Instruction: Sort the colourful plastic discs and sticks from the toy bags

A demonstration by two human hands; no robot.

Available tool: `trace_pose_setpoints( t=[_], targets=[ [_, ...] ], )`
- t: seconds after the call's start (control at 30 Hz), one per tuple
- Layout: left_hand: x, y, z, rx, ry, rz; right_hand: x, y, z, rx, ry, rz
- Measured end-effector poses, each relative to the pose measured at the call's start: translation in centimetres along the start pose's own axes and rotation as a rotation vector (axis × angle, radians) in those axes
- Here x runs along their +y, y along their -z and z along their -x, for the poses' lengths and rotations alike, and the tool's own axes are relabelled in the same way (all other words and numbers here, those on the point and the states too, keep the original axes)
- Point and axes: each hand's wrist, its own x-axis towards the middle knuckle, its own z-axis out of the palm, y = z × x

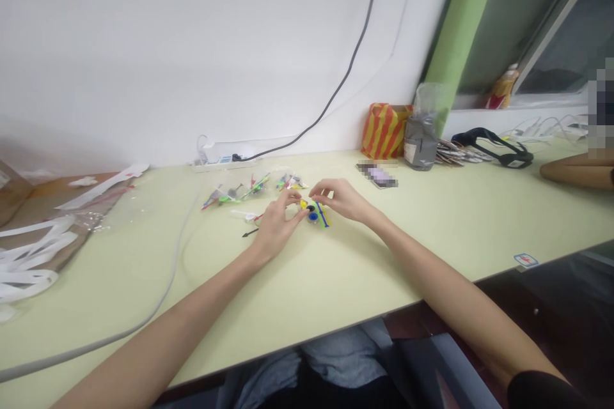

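Note:
My left hand [275, 223] is closed, its thumb and fingertips around a small yellow plastic piece [304, 204]. Facing it, my right hand [341, 198] has its thumb and forefinger pinched together just beside that piece; whatever lies between those tips is too small to make out. Right below the fingertips are a black round part [311, 209] and a blue wheel-like part [313, 217]. A blue and green strip [322, 214] lies under my right hand. Left of my left hand, a black arrow-shaped piece [250, 232] rests on the table.
Clear bags of colourful plastic parts [237, 192] lie behind my hands. A grey cable [175, 268] crosses the table at left, near white strips [36, 249] on cardboard. Behind to the right are a phone [378, 175], a striped bag [386, 131] and a black headset [494, 147]. Another person's arm [578, 169] rests farther right.

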Motion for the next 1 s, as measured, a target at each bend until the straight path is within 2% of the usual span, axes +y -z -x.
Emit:
trace_pose_setpoints(
  t=[0.13, 0.27, 0.37, 0.53, 0.63, 0.8, 0.9, 1.0],
  targets=[
    [0.3, 0.1, 0.1, 0.003, 0.072, 0.016, -1.2, -1.9, -0.2, 0.078, 0.01, -0.228],
    [0.6, 0.1, 0.1, 0.039, 0.114, 0.013, -1.6, -2.4, -0.3, 0.119, -0.033, -0.318],
    [0.6, 0.1, 0.0, 0.066, 0.121, 0.026, -1.3, -2.2, -0.4, 0.108, -0.054, -0.344],
    [0.5, 0.0, 0.0, 0.025, 0.1, 0.025, -0.4, -2.2, -0.6, 0.013, -0.074, -0.335],
    [0.2, -0.3, 0.0, 0.024, 0.079, 0.037, 0.0, -2.0, -0.6, 0.044, -0.076, -0.248],
    [-0.4, -0.8, 0.0, -0.115, 0.014, 0.026, 0.8, -0.9, -0.6, 0.272, -0.076, 0.127],
    [-0.4, -1.0, 0.0, -0.2, 0.019, 0.012, 1.6, -0.6, -0.5, 0.265, -0.109, 0.223],
    [-0.4, -1.0, 0.1, -0.227, 0.024, 0.0, 2.1, -0.7, -0.5, 0.235, -0.137, 0.251]
  ],
)
